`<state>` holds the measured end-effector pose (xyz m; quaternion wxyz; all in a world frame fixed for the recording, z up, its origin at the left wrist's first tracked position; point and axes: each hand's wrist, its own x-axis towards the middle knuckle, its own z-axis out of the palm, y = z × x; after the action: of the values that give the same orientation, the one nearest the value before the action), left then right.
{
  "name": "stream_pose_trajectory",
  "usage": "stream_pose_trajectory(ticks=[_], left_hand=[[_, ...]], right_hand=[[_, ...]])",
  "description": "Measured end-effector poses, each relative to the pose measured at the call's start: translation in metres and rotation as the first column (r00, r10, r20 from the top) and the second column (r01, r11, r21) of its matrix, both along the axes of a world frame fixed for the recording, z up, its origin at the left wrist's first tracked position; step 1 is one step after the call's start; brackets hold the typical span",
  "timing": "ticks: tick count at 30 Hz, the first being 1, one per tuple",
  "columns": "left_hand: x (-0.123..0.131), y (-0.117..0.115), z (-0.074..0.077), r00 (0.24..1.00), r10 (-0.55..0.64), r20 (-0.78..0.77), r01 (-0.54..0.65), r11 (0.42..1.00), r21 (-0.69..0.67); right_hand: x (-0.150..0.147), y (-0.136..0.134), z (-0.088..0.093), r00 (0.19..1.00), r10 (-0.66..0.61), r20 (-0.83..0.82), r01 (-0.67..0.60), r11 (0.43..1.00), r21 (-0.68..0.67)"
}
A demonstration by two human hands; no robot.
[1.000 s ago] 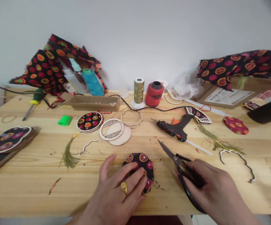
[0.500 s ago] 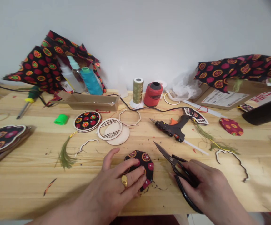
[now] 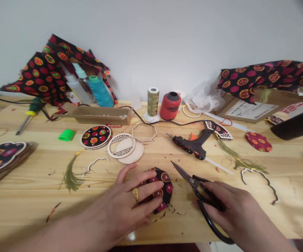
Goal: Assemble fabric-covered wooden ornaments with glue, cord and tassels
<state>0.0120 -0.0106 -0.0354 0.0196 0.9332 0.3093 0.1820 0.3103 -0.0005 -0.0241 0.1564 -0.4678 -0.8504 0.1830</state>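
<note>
Fingers spread wider than before, the open left hand (image 3: 129,203) rests on a black-and-maroon octagonal fabric piece (image 3: 166,191) on the wooden tabletop (image 3: 182,224); the right hand (image 3: 232,206) grips black-handled metal scissors (image 3: 192,181). Trimming appears paused; another cut needs blades at the piece's edge.

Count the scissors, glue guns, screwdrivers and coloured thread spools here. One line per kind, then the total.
Scissors, in the right hand: 1
Glue gun, on the table: 1
Screwdriver, at the left: 1
Coloured thread spools, one blue, one gold, one red: 3
Total: 6
</note>
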Motion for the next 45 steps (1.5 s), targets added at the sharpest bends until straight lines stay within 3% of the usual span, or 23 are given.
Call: stream_pose_trajectory(ticks=[2,5,7,13,20,25,27,34,40,45], left_hand=[[0.002,-0.009,0.002,1.000,0.015,-0.011,-0.015,1.000,-0.002],[0.008,-0.025,-0.005,0.971,0.179,0.158,-0.185,0.982,0.024],[0.015,-0.033,-0.014,0.946,0.208,0.250,-0.233,0.969,0.079],[0.023,-0.040,-0.028,0.938,0.291,0.189,-0.314,0.943,0.106],[0.023,-0.036,-0.027,0.948,0.262,0.182,-0.285,0.951,0.116],[0.025,-0.034,-0.023,0.953,0.242,0.180,-0.266,0.956,0.124],[0.025,-0.034,-0.021,0.955,0.250,0.162,-0.268,0.958,0.101],[0.025,-0.033,-0.022,0.952,0.253,0.170,-0.270,0.960,0.080],[0.024,-0.034,-0.021,0.953,0.250,0.171,-0.267,0.960,0.086],[0.023,-0.033,-0.029,0.958,0.228,0.174,-0.249,0.962,0.108]], right_hand=[[0.002,0.001,0.001,1.000,0.009,-0.004,-0.009,1.000,0.006],[-0.001,0.003,0.005,1.000,-0.009,-0.010,0.009,1.000,0.001],[-0.005,0.004,0.008,1.000,-0.013,-0.008,0.013,1.000,0.015],[-0.017,0.011,0.014,0.996,0.002,0.088,-0.009,0.997,0.079],[-0.011,0.026,0.010,0.976,0.145,0.163,-0.151,0.988,0.024],[-0.007,0.034,0.004,0.959,0.225,0.174,-0.266,0.927,0.266],[-0.008,0.037,0.005,0.943,0.279,0.182,-0.323,0.899,0.296],[-0.008,0.044,0.014,0.898,0.382,0.217,-0.426,0.880,0.212],[-0.011,0.047,0.019,0.895,0.384,0.229,-0.427,0.884,0.190],[-0.015,0.045,0.019,0.892,0.391,0.227,-0.428,0.891,0.149]])
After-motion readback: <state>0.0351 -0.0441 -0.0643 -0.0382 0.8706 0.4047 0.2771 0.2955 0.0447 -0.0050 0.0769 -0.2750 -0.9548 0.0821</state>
